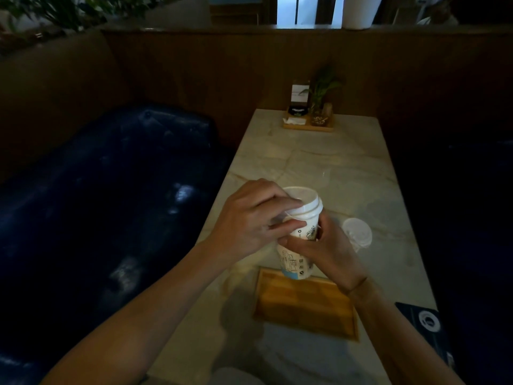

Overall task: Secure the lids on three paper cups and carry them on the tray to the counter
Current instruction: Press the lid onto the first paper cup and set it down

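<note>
My right hand point(326, 252) grips the side of a white printed paper cup point(295, 263), holding it tilted above the far edge of the wooden tray point(305, 307). A white lid point(306, 202) sits on the cup's rim. My left hand point(251, 220) has its fingers and thumb closed over the lid's left edge. More lids point(358, 232) lie on the marble table point(319, 159) just right of the cup. The tray's floor is bare. No other cup shows clearly.
At the table's far end stands a small wooden caddy point(308, 126) with a card holder and a plant. A dark booklet point(427, 326) lies at the table's right edge. A dark blue bench point(105, 195) runs along the left, with wooden panelling behind.
</note>
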Tool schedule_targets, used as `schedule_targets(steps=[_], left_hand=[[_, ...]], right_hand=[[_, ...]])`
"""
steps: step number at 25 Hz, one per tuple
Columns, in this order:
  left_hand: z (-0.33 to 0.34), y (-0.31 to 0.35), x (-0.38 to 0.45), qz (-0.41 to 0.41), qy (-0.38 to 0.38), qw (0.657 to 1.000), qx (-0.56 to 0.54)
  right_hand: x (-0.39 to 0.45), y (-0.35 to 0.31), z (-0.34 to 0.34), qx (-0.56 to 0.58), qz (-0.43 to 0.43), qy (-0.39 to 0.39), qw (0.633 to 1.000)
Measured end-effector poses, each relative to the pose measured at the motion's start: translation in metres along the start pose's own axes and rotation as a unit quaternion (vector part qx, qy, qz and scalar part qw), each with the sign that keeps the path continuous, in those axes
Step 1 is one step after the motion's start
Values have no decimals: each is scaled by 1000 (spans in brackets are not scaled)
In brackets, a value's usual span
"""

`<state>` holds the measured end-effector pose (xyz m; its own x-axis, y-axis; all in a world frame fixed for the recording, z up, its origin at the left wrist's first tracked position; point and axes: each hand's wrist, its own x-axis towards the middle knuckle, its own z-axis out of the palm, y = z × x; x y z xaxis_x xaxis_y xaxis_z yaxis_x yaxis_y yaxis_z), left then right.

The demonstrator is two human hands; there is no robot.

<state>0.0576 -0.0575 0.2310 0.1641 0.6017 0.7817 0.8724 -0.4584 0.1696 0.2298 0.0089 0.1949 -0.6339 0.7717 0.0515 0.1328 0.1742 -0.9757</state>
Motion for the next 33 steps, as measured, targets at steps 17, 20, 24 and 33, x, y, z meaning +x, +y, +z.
schedule_targets(steps=[17,20,24,33], left_hand=[[-15,9,-32,-224,-50,939,-257],[-25,8,-38,-265,-76,908,-314],[-39,4,-41,-264,-140,908,-295],[-51,3,-33,-251,-175,897,-318]], right_hand=[[-21,16,3,126,12,0,992],[-26,21,8,140,18,-42,989],[-33,24,12,163,34,-77,983],[-36,22,12,175,31,-119,977]])
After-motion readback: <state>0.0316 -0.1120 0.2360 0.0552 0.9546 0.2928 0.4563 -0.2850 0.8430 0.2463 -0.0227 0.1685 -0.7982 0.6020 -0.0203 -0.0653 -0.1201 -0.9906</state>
